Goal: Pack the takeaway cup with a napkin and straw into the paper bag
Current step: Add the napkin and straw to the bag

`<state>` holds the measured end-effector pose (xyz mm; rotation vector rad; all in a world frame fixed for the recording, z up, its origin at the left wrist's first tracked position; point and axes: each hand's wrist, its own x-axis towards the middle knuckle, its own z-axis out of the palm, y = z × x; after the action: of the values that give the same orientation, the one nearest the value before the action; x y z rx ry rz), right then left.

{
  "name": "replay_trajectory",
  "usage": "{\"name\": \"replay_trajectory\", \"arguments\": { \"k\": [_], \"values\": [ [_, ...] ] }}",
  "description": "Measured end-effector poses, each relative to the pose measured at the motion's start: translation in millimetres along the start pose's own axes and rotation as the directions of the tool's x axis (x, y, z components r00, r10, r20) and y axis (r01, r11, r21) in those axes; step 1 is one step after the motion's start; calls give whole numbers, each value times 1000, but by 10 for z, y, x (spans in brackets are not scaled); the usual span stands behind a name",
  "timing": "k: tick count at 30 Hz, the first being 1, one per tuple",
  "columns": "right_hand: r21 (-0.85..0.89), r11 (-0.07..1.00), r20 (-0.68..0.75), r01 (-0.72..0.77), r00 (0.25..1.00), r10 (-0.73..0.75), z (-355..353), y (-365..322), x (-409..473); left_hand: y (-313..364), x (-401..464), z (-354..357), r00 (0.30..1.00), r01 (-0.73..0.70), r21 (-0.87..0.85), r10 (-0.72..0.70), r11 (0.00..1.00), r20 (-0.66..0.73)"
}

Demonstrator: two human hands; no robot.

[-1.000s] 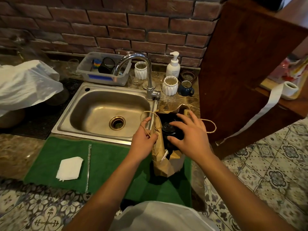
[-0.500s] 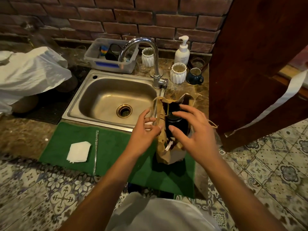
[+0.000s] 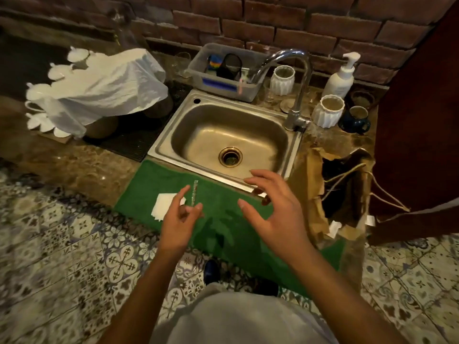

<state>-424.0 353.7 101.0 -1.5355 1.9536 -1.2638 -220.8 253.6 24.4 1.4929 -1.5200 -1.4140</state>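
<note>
The brown paper bag (image 3: 313, 194) stands open at the right end of the green mat (image 3: 223, 227), its twine handles hanging loose. Inside it the black takeaway cup (image 3: 334, 172) shows only as a dark shape. A white folded napkin (image 3: 164, 206) lies on the mat's left part, with the wrapped straw (image 3: 194, 192) lying just to its right. My left hand (image 3: 180, 217) hovers over the napkin and straw with loosely curled fingers and holds nothing. My right hand (image 3: 272, 214) hangs above the mat's middle with fingers spread, clear of the bag.
A steel sink (image 3: 173, 135) with a tap (image 3: 295, 78) lies behind the mat. White ribbed cups (image 3: 327, 111), a blue mug (image 3: 356, 119), a soap pump (image 3: 341, 76) and a plastic tub (image 3: 223, 83) stand behind it. A white plastic bag (image 3: 104, 88) covers crockery at left. A wooden cabinet (image 3: 417, 120) rises right of the bag.
Both hands have let go of the paper bag and moved left over the green mat; my left hand now hangs above the napkin and straw. The view has swung left.
</note>
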Motion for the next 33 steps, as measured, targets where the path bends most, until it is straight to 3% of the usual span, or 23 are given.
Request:
{"name": "replay_trajectory", "arguments": {
  "k": [4,11,18,27,33],
  "values": [
    [-49,996,138,-69,988,75,645,72,95,-415,267,-562,995,4,52,1,999,-95],
    [-245,920,280,-305,887,369,1687,217,150,-800,625,-1147,997,2,286,20,958,-74],
    [-477,757,253,-446,755,604,2320,291,97,-1032,1018,-1276,999,-29,394,18,919,31],
    [-626,632,164,-457,715,680,2572,354,61,-1078,1388,-1086,948,-298,593,160,748,274],
    [-698,566,164,-439,671,723,2595,358,113,-1110,1564,-1022,915,-376,773,72,511,397]
  ]
}}
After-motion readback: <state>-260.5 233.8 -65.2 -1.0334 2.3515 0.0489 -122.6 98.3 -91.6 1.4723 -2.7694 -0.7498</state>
